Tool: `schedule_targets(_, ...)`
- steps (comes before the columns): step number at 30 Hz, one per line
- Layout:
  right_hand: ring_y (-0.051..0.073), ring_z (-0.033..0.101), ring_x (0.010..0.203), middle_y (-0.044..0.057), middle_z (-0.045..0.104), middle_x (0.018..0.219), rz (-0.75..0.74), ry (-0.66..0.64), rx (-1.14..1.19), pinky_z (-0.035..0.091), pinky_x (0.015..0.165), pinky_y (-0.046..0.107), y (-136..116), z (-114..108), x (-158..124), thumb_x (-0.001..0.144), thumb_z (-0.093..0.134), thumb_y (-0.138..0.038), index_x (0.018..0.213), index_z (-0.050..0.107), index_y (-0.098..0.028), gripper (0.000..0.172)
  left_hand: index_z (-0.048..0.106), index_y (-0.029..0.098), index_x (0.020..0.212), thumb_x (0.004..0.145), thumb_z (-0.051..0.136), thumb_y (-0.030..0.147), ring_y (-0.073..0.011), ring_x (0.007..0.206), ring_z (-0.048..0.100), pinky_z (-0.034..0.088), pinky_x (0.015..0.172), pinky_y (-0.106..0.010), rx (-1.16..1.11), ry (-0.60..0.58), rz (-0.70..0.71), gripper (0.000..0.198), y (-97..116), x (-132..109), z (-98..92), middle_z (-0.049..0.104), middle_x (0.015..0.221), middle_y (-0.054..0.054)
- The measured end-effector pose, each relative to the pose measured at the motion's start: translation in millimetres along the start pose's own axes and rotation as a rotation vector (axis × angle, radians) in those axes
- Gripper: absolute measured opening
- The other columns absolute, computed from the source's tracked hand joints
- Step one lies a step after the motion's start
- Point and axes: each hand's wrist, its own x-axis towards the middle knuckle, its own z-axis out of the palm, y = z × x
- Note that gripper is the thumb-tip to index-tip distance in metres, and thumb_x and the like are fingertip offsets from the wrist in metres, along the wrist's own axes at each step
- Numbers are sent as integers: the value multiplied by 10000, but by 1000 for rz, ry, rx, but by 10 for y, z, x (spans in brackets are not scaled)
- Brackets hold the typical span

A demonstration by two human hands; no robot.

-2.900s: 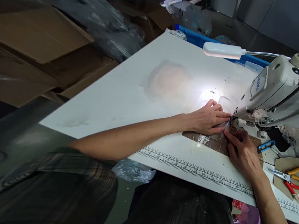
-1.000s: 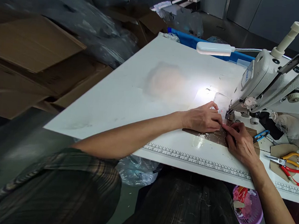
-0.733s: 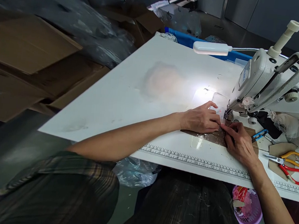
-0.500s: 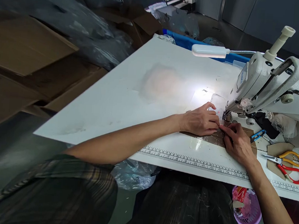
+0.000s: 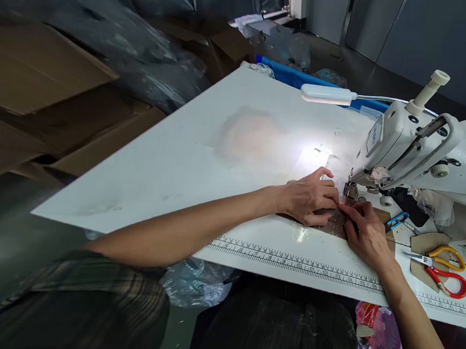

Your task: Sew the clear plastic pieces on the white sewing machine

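Observation:
A white sewing machine [image 5: 420, 151] stands at the right of a white table [image 5: 202, 156]. In front of its needle lies a clear plastic sheet over a brown cardboard piece [image 5: 336, 225]. My left hand [image 5: 309, 199] rests on that sheet, fingers curled and pressed down, with the thumb reaching toward a small clear piece under the needle. My right hand [image 5: 367, 236] presses on the same sheet from the right, its fingertips pinched together and meeting the left fingertips just before the presser foot.
Red and orange scissors [image 5: 441, 266] lie on cardboard pieces at the right, with a blue thread snip [image 5: 396, 221] near the machine. A ruler strip [image 5: 310, 264] runs along the table's front edge. A lamp [image 5: 328, 94] lights the needle area. A purple basket [image 5: 381, 342] sits below. Cardboard boxes [image 5: 43, 73] stand left.
My hands have stayed at the needle, with the fingertips drawing closer together on the plastic sheet. The view has shifted, so the machine and hands sit slightly lower in the picture.

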Motion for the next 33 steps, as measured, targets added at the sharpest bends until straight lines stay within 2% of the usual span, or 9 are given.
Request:
schedule_targets(11, 196, 606, 824, 108, 584, 1034, 19, -21, -76, 557, 671, 314, -67, -26, 41, 931, 426, -219, 1238, 660, -218, 385, 697, 206, 942, 875, 497, 293, -183, 812, 618, 303, 1071, -458, 5, -61, -39, 228, 13, -10, -10, 724, 1023, -46)
schedule_targets(20, 182, 603, 750, 108, 574, 1013, 88, -74, -154, 511, 550, 277, -96, -34, 93, 950, 406, -256, 1285, 616, -218, 397, 699, 187, 992, 872, 515, 336, -222, 887, 624, 325, 1063, -487, 58, -134, -84, 265, 34, 9, -30, 694, 1091, -84)
schedule_targets(25, 174, 610, 745, 106, 577, 1038, 76, -102, -161, 518, 554, 275, -96, -74, 89, 956, 420, -260, 1285, 613, -239, 383, 694, 155, 1050, 893, 487, 361, -237, 916, 622, 349, 1040, -491, 115, -125, -84, 332, 42, 11, -12, 668, 1137, -115)
schedule_targets(33, 206, 630, 790, 138, 582, 1088, 165, -209, -214, 511, 556, 287, -162, -96, 160, 950, 412, -248, 1331, 583, -220, 419, 701, 141, 1026, 892, 490, 425, -230, 879, 600, 365, 1000, -465, 169, -151, -117, 379, 29, 44, 11, 654, 1135, -120)
